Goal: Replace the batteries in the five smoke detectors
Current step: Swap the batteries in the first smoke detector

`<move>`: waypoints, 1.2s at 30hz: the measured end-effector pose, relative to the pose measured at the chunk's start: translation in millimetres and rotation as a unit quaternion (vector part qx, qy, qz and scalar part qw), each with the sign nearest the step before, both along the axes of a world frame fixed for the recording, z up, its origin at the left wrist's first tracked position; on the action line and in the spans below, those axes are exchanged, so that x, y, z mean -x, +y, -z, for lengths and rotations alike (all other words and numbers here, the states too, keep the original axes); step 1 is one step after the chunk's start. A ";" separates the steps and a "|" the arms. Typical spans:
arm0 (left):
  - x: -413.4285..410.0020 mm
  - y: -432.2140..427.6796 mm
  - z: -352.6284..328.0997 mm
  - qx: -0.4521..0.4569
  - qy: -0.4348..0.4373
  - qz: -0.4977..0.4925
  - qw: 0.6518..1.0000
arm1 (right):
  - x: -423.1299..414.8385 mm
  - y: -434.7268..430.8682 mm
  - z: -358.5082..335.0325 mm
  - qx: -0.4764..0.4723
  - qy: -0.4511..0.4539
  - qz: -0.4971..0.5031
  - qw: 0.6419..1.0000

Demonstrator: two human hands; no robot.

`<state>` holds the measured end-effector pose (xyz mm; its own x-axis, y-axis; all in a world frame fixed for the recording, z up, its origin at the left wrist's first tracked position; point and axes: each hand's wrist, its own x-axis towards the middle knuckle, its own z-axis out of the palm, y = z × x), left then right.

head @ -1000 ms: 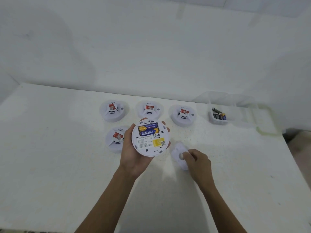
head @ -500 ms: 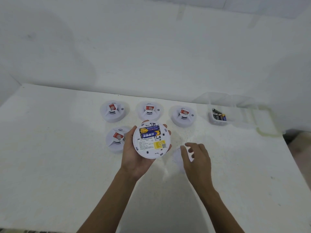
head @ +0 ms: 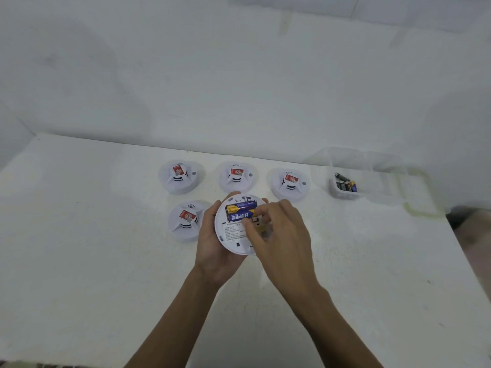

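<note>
Above the table [head: 106,261], the back-up detector [head: 233,240] shows batteries [head: 240,212] lying left-to-right.

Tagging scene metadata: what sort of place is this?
Probably a staged workbench, not a lived-in room: white table against a plain white wall, detectors laid in rows, a clear tub of batteries.

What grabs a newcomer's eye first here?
The upturned smoke detector at centre, cradled in the left hand, shows two blue-and-yellow batteries in its open bay, and the right hand reaches in at them. Four more detectors sit on the white table behind and left of it. A clear tub holding loose batteries stands far right.
</note>
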<state>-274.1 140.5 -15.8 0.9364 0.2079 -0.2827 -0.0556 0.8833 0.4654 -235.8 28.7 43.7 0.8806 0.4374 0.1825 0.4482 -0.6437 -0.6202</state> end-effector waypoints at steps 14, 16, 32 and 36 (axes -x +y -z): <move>-2.7 -3.4 -5.3 -0.015 0.009 -0.013 1.000 | 3.2 17.5 -0.1 -0.054 0.178 0.124 0.975; -3.6 -3.1 -4.7 -0.025 0.007 -0.022 0.999 | 2.3 19.9 -1.2 -0.070 0.193 0.130 0.970; -6.5 -0.4 -8.7 -0.074 -0.013 -0.048 0.996 | 6.2 22.5 -13.7 -0.215 0.127 0.113 0.962; -5.2 1.0 -8.6 -0.089 -0.005 -0.050 0.995 | 4.8 18.2 -17.2 -0.278 0.110 0.059 0.953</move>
<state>-268.9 141.5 -7.2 0.9113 0.3456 -0.2239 -0.1443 0.7773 0.6124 -240.7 46.9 60.9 0.9612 0.2230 0.1623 0.2131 -0.2268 -0.9503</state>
